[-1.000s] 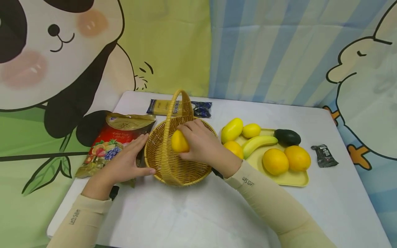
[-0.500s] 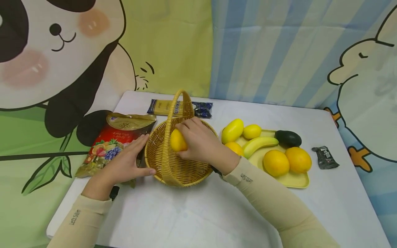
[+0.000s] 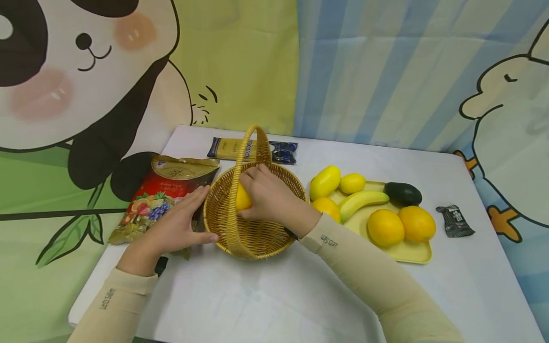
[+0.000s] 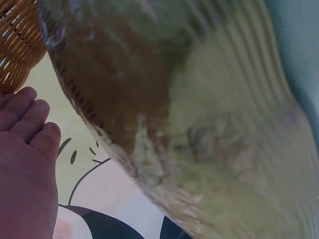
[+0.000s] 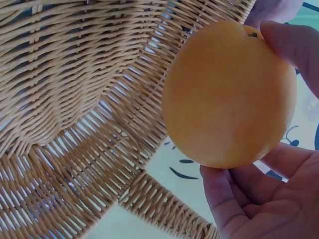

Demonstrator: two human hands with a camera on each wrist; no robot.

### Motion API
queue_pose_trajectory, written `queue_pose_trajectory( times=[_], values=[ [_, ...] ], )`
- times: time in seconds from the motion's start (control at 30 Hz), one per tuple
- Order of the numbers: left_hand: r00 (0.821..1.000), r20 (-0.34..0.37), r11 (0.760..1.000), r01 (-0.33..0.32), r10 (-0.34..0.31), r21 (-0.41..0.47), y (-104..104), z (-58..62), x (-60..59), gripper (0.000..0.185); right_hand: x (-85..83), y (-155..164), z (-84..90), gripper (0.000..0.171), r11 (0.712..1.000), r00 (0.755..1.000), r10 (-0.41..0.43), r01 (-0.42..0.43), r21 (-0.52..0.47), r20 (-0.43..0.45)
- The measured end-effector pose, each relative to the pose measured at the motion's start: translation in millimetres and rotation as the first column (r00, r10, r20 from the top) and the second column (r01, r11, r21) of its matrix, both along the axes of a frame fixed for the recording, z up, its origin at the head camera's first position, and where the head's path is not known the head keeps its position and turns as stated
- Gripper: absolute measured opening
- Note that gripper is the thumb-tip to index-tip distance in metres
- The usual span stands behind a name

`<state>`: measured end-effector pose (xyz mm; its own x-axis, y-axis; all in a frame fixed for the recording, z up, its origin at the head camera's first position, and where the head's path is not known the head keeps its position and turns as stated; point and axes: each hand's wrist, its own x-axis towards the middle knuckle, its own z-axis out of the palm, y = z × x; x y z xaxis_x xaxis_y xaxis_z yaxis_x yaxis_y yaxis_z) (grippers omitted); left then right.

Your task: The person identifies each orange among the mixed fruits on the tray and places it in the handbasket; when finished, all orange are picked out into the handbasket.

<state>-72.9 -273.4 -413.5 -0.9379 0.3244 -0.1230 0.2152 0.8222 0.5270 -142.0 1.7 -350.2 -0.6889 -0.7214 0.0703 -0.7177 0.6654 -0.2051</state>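
Observation:
My right hand (image 3: 267, 194) grips a yellow-orange round fruit (image 3: 242, 199) inside the woven wicker basket (image 3: 257, 236), just behind its arched handle (image 3: 248, 143). The right wrist view shows the fruit (image 5: 229, 94) held between thumb and fingers (image 5: 294, 47) close above the basket weave (image 5: 75, 89). My left hand (image 3: 180, 227) lies flat with straight fingers against the basket's left side, partly over a red and gold candy bag (image 3: 165, 190). In the left wrist view the left hand (image 4: 25, 159) sits beside the basket's edge (image 4: 17, 40) and the shiny bag (image 4: 199, 124).
A yellow tray (image 3: 413, 252) right of the basket carries a banana (image 3: 362, 200), two oranges (image 3: 401, 225), an avocado (image 3: 402, 193) and several yellow fruits. A dark small packet (image 3: 454, 220) lies far right. A long packet (image 3: 250, 150) lies behind the basket. Cartoon curtains hang behind the table.
My right hand has carried the fruit lower and deeper into the basket, behind the handle. The left hand has stayed put against the basket.

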Motion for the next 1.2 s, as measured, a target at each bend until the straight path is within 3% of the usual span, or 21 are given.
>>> queue_pose_trajectory(
  times=[0.33,0.63,1.2],
  values=[
    [1.000,0.006,1.000,-0.003,0.003,-0.013,1.8,1.3,-0.5,0.127,-2.7,-12.9,-11.6,0.047,0.999,0.998,0.039,-0.037,0.030,-0.046],
    [1.000,0.017,1.000,-0.015,0.016,-0.019,2.4,1.1,0.6,0.128,-6.0,-26.9,-26.7,0.079,0.997,0.998,0.054,-0.055,0.053,0.023],
    [0.999,0.022,1.000,-0.025,0.025,-0.010,1.9,1.7,1.8,0.127,-7.8,-39.5,-41.0,0.063,0.987,0.992,0.122,-0.123,0.102,0.017]
  ],
)
